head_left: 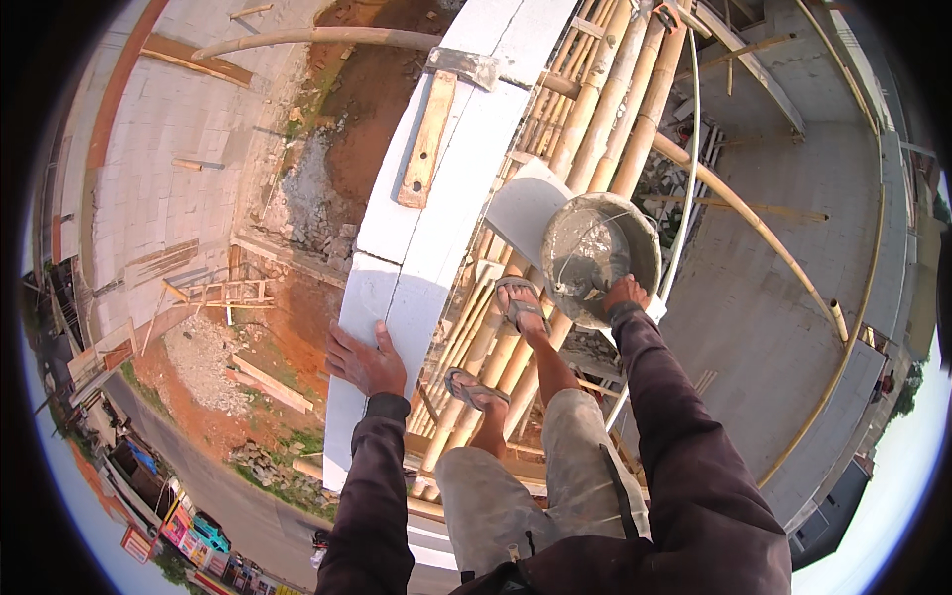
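My left hand (pixel 369 359) lies with its fingers spread on top of the white block wall (pixel 412 263), near its closer end. My right hand (pixel 626 292) is closed at the near right rim of a bucket (pixel 650 238) of wet grey mortar (pixel 590 253). Its fingers wrap round something I cannot make out; a dark part reaches into the mortar beside them. Farther along the wall top rests a hatchet-like tool (pixel 430 139) with a flat wooden handle and a metal head. A pale flat piece (pixel 535 203) sits beside the bucket.
My sandalled feet (pixel 521 302) stand on a scaffold of bamboo poles (pixel 605 99) right of the wall. A bent bamboo pole (pixel 759 223) and a thin pale pole (pixel 692 149) pass beyond the bucket. Far below on the left are reddish ground (pixel 297 317) and rubble (pixel 203 362).
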A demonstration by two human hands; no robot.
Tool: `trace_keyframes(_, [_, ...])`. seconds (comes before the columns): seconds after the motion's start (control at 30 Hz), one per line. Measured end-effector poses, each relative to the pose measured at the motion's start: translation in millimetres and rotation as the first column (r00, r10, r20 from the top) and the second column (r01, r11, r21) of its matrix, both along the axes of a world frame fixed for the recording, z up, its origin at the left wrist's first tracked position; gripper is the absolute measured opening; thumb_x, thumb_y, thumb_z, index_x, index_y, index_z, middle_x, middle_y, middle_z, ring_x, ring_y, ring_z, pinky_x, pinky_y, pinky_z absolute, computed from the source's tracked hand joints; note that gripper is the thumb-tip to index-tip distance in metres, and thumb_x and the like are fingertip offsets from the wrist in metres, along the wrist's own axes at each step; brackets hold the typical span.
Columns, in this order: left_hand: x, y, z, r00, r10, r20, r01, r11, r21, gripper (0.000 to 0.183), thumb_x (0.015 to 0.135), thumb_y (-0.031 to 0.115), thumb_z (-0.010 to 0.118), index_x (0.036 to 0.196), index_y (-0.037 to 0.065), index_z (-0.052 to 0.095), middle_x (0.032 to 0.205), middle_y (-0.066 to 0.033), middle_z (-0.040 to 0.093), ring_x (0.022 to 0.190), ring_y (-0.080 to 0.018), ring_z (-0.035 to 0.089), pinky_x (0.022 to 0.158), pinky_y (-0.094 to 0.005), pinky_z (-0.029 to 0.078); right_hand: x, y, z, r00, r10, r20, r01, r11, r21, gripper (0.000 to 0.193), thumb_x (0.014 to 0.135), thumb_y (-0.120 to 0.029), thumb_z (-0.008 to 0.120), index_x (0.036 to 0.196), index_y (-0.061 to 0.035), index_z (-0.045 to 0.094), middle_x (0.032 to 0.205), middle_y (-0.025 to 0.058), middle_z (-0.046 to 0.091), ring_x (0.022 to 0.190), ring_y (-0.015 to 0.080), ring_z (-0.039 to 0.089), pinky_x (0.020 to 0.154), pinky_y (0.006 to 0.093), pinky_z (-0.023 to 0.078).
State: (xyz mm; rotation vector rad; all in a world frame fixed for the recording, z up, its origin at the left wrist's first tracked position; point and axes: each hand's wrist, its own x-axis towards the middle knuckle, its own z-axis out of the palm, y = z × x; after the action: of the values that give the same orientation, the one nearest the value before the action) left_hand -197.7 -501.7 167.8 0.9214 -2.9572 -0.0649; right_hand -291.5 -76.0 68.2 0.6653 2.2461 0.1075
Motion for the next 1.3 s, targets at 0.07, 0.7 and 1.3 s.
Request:
trace_keyframes(0.07, [2.9,-2.7,-4.1,1.000,-0.005,-0.018,0.005,1.000,0.003,0.074,0.095,0.052,0.053,0.143,-0.002,0.034,0.135,-0.0246,0.044,0.125,-0.0426,0.041,0.106,-0.0568,0.027,-4.0,11.1,1.5,0.998,-0.046,0.051,0.053,0.988,-0.144,0.052,0.079,-0.034,0.073,0.118,-0.0010,0.065,0.120,0.0187,0.068,0.112,0.0338,0.065,0.094,0.0415,0.052])
trace_keyframes(0.7, [-195.2,51.9,31.3,0.938,-0.306,-0.162,0.334,0.922,0.194,0.051,0.085,0.026,0.076,0.123,0.002,0.052,0.119,-0.0199,0.054,0.111,-0.0402,0.053,0.093,-0.0532,0.042,48.5,16.8,64.4,0.962,-0.269,-0.050,0.226,0.884,-0.409,0.049,0.084,-0.028,0.064,0.122,0.0014,0.054,0.112,0.0270,0.067,0.106,0.0430,0.065,0.092,0.0484,0.052])
trace_keyframes(1.3, [-160.6,40.2,93.2,0.976,0.065,-0.209,0.071,0.810,0.583,0.028,0.085,0.017,0.071,0.097,-0.002,0.055,0.084,-0.0154,0.060,0.077,-0.0302,0.058,0.074,-0.0416,0.047,-124.0,-47.3,238.4,0.749,-0.238,-0.619,-0.370,0.625,-0.687,0.030,0.083,-0.020,0.064,0.098,0.0062,0.059,0.069,0.0163,0.056,0.061,0.0246,0.055,0.061,0.0372,0.046])
